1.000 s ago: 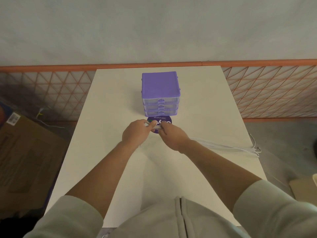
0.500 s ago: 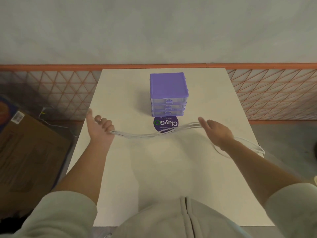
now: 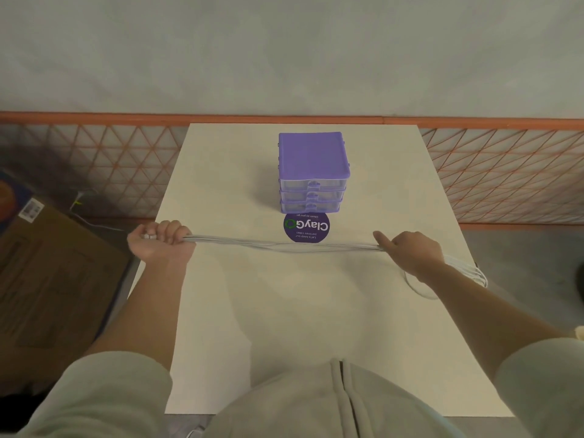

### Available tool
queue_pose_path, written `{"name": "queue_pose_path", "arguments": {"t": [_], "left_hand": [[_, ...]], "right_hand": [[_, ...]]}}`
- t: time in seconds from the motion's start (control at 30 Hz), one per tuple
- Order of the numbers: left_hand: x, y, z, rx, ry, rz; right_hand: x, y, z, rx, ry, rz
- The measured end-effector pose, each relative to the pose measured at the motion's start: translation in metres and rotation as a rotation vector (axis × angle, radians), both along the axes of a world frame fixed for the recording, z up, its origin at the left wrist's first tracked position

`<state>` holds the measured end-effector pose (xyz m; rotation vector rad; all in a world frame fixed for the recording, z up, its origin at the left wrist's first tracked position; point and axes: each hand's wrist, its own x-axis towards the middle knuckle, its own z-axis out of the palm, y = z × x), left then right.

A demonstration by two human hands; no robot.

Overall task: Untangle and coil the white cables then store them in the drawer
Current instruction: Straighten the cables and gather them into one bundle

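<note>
Two hands hold one bundle of white cables [image 3: 284, 246] stretched almost level between them, just above the white table [image 3: 309, 311]. Fingers of the left hand [image 3: 161, 245] are curled tight round the bundle's left end, knuckles up, with a short white tip showing among them at the far side of the fist. That fist sits at the table's left edge, and the bare forearm runs back from it toward a pale sleeve at the lower left. On the right hand [image 3: 414, 252] the thumb sticks out toward the left, and the strands enter under it; the other fingers fold down over them, though how firmly they close cannot be told. Behind this hand the cables fan out in loose loops that reach the table's right edge, one thin loop lying beside the wrist. The right forearm angles back to a pale sleeve at the lower right.

Beyond the taut span lies a round purple sticker [image 3: 306, 226], and just behind it stands a small purple drawer unit [image 3: 313, 172], all three drawers closed.
</note>
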<state>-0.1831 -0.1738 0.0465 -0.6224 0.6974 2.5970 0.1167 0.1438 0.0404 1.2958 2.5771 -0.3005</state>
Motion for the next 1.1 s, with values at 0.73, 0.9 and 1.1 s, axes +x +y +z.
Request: {"name": "queue_pose_path", "arguments": {"t": [0.73, 0.9, 1.1], "left_hand": [[0.021, -0.001, -0.020, -0.018, -0.084, 0.020], [0.011, -0.010, -0.009, -0.010, -0.089, 0.098], [0.015, -0.004, -0.012, -0.071, -0.043, -0.026]], "right_hand": [[0.033, 0.034, -0.033, 0.166, -0.322, 0.124], [0.034, 0.029, -0.032, 0.090, -0.162, -0.036], [0.037, 0.033, -0.030, 0.141, -0.226, -0.019]]}}
